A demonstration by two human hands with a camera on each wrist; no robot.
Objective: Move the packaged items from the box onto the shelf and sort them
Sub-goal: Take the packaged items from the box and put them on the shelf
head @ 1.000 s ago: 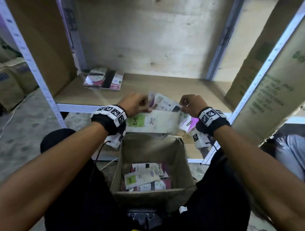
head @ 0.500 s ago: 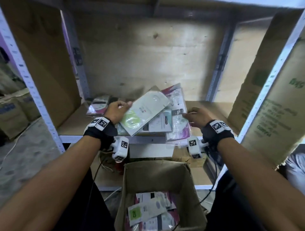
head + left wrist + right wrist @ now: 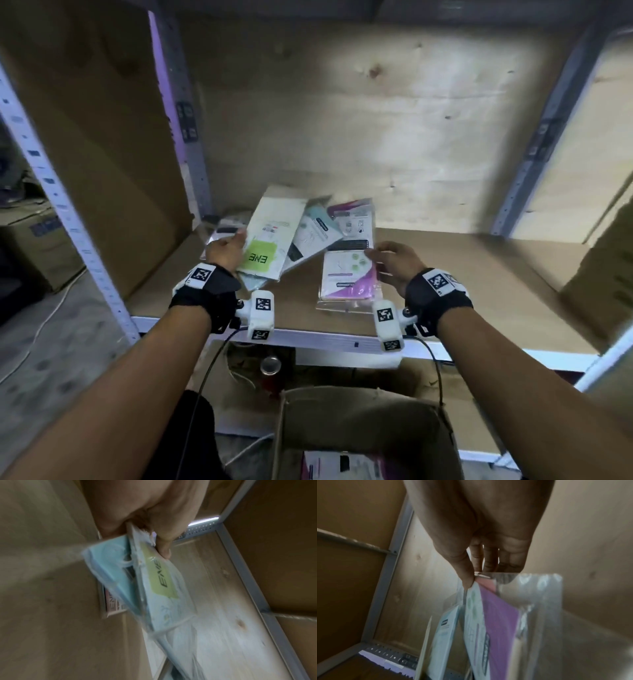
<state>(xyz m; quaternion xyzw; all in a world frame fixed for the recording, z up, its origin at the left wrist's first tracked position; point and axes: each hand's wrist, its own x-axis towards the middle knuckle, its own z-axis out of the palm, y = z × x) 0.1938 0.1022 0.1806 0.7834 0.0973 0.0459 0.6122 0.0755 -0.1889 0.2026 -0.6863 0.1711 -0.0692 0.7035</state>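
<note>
Packages fill both our hands over the shelf point(image 3: 445, 274). Our left hand point(image 3: 224, 251) grips a fanned bunch by its near end, fingers point(image 3: 163, 547) curled round a pale pack point(image 3: 270, 236) with a green label reading ENE on top and a light blue pack point(image 3: 109, 566) beneath. Our right hand point(image 3: 394, 262) pinches a purple-and-white pack point(image 3: 347, 277) in a clear sleeve at its top edge, thumb point(image 3: 465, 574) on one face, fingers behind. That pack hangs low over the shelf board, near its front edge; whether it touches we cannot tell. A white-and-pink pack point(image 3: 352, 222) leans between the two hands. More packs point(image 3: 222, 228) lie at the shelf's back left corner. Below, in front of us, the open box point(image 3: 359, 421) holds further packs point(image 3: 342, 464).
</note>
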